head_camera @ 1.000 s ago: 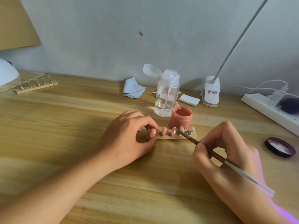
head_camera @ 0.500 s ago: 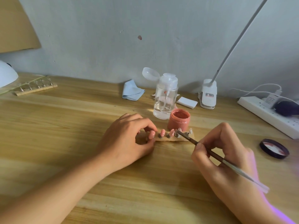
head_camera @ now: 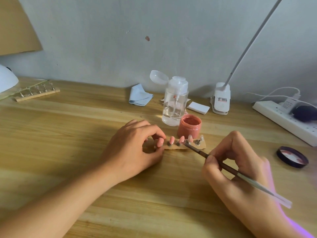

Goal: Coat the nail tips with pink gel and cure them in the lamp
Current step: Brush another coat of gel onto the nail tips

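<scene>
Brush (head_camera: 228, 166) pinched between the curled thumb and fingers of the right hand (head_camera: 238, 170); its tip reaches the 4th of 5 nail tips (head_camera: 172, 140), though contact is too small to confirm. The left hand (head_camera: 135, 148) curls around the near end of the wooden strip (head_camera: 181, 147) carrying them, hiding that end. An open pink gel jar (head_camera: 189, 125) stands just behind. The white lamp (head_camera: 6, 79) is cut off at the left edge.

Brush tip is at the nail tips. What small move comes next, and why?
Probably stroke the brush along the fourth nail tip: its bristles are at that tip, the three tips to its left look pink, the fourth and the fifth tip look pale, and the left hand steadies the wooden strip.
</scene>
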Demonstrator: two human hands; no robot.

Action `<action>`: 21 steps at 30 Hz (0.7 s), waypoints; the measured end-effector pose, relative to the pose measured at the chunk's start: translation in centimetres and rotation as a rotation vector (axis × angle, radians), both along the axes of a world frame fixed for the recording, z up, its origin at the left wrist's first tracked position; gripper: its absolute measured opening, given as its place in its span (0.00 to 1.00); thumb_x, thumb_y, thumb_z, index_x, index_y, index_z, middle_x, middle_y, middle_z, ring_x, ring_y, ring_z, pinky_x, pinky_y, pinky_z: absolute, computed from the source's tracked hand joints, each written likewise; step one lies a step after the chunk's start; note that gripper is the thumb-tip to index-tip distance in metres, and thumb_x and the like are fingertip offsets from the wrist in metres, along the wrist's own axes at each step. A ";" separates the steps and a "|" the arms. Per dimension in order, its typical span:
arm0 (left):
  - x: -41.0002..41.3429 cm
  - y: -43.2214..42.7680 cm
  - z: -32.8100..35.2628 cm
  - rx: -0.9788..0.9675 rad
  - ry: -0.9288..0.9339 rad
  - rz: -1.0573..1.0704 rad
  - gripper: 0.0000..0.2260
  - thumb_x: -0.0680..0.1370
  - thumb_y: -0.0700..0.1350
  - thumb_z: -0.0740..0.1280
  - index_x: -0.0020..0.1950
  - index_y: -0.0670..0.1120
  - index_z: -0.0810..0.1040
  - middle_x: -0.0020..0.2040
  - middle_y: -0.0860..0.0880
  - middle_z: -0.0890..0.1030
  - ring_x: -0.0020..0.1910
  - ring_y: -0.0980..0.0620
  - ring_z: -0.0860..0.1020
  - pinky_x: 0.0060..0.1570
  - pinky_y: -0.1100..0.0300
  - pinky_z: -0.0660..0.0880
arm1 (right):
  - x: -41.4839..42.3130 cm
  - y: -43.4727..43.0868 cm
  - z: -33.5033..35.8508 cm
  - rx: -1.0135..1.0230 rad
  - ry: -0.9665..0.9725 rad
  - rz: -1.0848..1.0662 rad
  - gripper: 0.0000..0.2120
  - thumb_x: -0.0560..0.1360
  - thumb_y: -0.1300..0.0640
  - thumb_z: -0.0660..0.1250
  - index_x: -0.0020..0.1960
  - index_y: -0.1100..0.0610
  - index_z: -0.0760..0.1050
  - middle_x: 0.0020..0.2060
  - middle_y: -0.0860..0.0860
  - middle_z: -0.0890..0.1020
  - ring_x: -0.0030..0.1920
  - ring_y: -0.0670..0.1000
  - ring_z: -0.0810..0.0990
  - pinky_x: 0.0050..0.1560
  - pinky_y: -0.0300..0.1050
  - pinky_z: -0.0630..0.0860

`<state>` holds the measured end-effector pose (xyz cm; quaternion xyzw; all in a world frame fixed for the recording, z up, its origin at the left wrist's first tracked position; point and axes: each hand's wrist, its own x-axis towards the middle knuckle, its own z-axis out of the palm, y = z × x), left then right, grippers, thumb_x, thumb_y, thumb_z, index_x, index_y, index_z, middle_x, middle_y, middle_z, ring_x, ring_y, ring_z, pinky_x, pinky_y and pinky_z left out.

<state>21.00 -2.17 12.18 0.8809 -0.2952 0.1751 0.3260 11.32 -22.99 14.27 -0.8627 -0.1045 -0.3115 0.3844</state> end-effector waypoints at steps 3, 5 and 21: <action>0.0 0.0 0.0 0.001 -0.001 0.003 0.07 0.71 0.54 0.67 0.46 0.56 0.80 0.42 0.60 0.78 0.47 0.56 0.75 0.47 0.53 0.75 | 0.0 0.0 0.0 0.001 -0.008 0.003 0.07 0.66 0.48 0.62 0.38 0.51 0.69 0.33 0.48 0.79 0.42 0.53 0.80 0.42 0.42 0.73; -0.1 0.0 0.0 -0.005 0.004 0.004 0.07 0.71 0.54 0.67 0.46 0.57 0.80 0.43 0.60 0.78 0.48 0.57 0.75 0.47 0.54 0.75 | -0.1 0.0 0.0 0.017 -0.019 0.003 0.06 0.66 0.48 0.63 0.38 0.50 0.69 0.33 0.48 0.79 0.42 0.53 0.80 0.42 0.42 0.73; -0.1 0.0 0.1 -0.005 0.006 -0.019 0.06 0.71 0.53 0.68 0.46 0.55 0.81 0.42 0.59 0.78 0.48 0.55 0.75 0.47 0.53 0.75 | 0.0 0.3 -0.1 -0.063 0.035 0.096 0.06 0.69 0.48 0.64 0.40 0.50 0.70 0.35 0.44 0.82 0.44 0.47 0.81 0.49 0.41 0.72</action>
